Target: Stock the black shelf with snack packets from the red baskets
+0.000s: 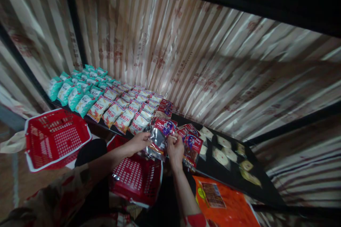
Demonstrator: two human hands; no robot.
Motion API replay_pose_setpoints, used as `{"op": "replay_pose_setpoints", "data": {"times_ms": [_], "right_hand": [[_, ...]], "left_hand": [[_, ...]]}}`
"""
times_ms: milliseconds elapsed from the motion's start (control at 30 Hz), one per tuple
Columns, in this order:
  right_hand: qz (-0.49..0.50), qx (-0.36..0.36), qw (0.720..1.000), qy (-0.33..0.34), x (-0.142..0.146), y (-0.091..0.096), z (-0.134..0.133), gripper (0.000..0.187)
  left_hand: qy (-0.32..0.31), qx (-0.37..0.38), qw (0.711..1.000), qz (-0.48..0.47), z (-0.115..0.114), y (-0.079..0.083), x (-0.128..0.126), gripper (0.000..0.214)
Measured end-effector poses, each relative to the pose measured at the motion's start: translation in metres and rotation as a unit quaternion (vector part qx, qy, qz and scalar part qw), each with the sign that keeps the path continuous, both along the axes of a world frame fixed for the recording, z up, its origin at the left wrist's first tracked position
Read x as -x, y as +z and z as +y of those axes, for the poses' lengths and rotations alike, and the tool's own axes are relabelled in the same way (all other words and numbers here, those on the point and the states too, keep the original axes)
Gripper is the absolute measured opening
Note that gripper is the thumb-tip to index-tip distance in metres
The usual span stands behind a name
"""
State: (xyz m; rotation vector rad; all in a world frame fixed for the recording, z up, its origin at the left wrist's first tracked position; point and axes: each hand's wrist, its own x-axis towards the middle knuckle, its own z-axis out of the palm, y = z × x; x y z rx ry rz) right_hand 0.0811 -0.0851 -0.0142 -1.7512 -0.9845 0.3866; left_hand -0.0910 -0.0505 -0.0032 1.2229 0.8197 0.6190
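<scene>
A red-and-purple snack packet with a clear window (159, 135) is held up between both hands over the shelf's front edge. My left hand (140, 142) pinches its left side. At its right side, my right hand (176, 145) grips with thumb and fingers closed. Just right of that hand, more red snack packets (194, 143) lie on the black shelf. Left of the held packet are rows of white-and-orange snack bags (124, 118) with striped edges. Part of a red basket (133, 177) shows beneath my hands.
Teal snack bags (85, 103) fill the shelf's left end. Round white packaged items (221, 156) and small yellowish packets (249, 175) lie to the right. Another red basket (58, 138) stands at left. An orange bag (223, 202) is below the shelf (210, 163). Printed sheeting hangs behind.
</scene>
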Motion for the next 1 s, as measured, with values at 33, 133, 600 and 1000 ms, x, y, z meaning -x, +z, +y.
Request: {"op": "replay_pose_setpoints", "data": {"times_ms": [33,133,600,1000], "right_hand": [[-0.011,0.001,1.0,0.003,-0.004,0.001,0.006,0.032],[-0.047,0.002,0.999,0.008,-0.013,0.005,0.026,0.032],[-0.177,0.06,0.982,-0.008,-0.038,0.025,0.1,0.038],[-0.3,0.116,0.947,0.029,-0.041,0.011,0.105,0.038]], "left_hand": [[0.025,0.001,1.0,0.012,0.003,0.0,-0.006,0.015],[0.078,0.005,0.996,0.035,0.013,0.001,-0.021,0.016],[0.183,-0.034,0.977,0.101,0.052,0.019,-0.056,0.052],[0.144,-0.321,0.903,0.247,0.041,0.018,-0.053,0.033]]}}
